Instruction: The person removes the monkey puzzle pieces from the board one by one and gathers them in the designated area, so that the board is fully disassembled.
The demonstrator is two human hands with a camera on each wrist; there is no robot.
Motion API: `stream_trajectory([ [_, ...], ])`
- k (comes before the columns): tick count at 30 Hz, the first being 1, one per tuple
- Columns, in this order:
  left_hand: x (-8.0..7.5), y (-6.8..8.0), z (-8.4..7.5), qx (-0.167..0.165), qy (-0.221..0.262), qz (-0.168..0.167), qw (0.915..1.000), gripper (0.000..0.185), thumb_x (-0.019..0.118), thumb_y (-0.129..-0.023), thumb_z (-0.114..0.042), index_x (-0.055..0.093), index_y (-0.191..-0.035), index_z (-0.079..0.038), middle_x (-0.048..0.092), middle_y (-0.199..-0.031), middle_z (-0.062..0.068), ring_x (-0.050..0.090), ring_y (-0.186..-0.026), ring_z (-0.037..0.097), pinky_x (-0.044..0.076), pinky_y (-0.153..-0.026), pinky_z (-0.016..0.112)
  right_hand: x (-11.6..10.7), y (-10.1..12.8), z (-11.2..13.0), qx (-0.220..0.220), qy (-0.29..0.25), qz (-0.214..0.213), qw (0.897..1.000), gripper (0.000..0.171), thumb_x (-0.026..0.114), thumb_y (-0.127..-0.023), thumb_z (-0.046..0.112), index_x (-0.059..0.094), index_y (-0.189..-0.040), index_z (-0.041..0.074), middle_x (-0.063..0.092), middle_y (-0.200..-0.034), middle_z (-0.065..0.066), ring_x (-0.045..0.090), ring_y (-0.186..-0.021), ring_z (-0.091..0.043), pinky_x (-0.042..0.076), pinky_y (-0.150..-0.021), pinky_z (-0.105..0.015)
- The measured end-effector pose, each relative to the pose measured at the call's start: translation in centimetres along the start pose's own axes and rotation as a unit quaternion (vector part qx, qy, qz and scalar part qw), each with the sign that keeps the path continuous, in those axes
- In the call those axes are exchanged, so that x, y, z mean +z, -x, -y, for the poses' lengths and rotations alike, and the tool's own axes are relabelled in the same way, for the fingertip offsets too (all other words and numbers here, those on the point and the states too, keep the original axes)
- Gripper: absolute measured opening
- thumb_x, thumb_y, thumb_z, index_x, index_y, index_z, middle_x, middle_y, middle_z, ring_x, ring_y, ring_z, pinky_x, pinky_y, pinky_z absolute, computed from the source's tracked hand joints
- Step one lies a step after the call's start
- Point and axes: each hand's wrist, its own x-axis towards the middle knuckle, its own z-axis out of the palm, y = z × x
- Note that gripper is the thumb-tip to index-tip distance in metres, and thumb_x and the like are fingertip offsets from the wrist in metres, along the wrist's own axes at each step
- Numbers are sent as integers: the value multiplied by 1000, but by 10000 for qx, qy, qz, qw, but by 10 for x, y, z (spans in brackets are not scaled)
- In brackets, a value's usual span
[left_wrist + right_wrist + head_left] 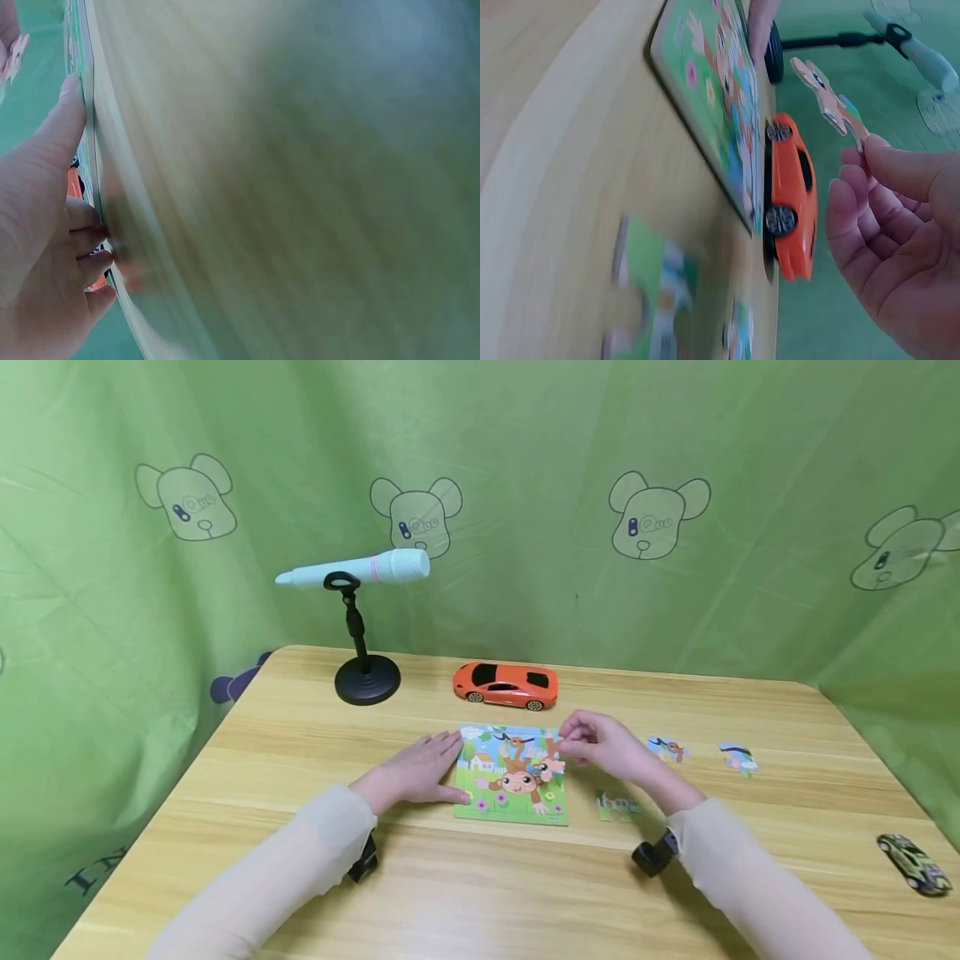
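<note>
A square jigsaw puzzle [498, 806] with a monkey picture lies in its tray mid-table. My left hand [420, 770] rests at the puzzle's left side, its fingers extended and thumb on the lower left border. In the left wrist view the thumb [64, 116] touches the tray's edge. Between thumb and fingertips, my right hand [603, 745] pinches a puzzle piece [829, 97], raised over the puzzle's right part. Loose pieces lie to the right: a green one [618, 806] near the tray, one with an orange figure [669, 749], and one with a dark branch [738, 758].
An orange toy car [504, 685] stands just behind the puzzle. Back left is a light blue microphone [352, 569] on a black stand [367, 680]. A camouflage toy car [913, 864] sits near the right edge. Green curtain [525, 427] surrounds the wooden table [480, 893].
</note>
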Motion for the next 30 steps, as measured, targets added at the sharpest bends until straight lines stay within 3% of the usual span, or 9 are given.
stream_trajectory([
  [6,-2,1,-1,2,22,7,10000,93,47,-83,-64,17,-146,-2,11,-152,12,11,-137,26,10,-110,38,-23,24,-10,88,321,-258,9991,13,60,-88,5,56,-94,-5,59,-82,-15,58,-74,-32,54,-66,-37],
  [19,-1,2,-2,-17,-16,27,10000,93,46,-84,-64,16,-146,-2,11,-152,12,10,-138,26,9,-111,37,-69,66,-49,309,604,-231,9974,18,60,-89,13,58,-93,-5,59,-79,-15,58,-68,-25,53,-62,-33],
  [30,0,0,-1,16,-63,-12,10000,94,46,-83,-65,16,-146,-2,11,-152,12,11,-137,26,10,-111,38,-99,91,-89,541,666,119,9962,15,58,-89,7,59,-93,-8,59,-76,-10,55,-64,-15,51,-56,-28],
])
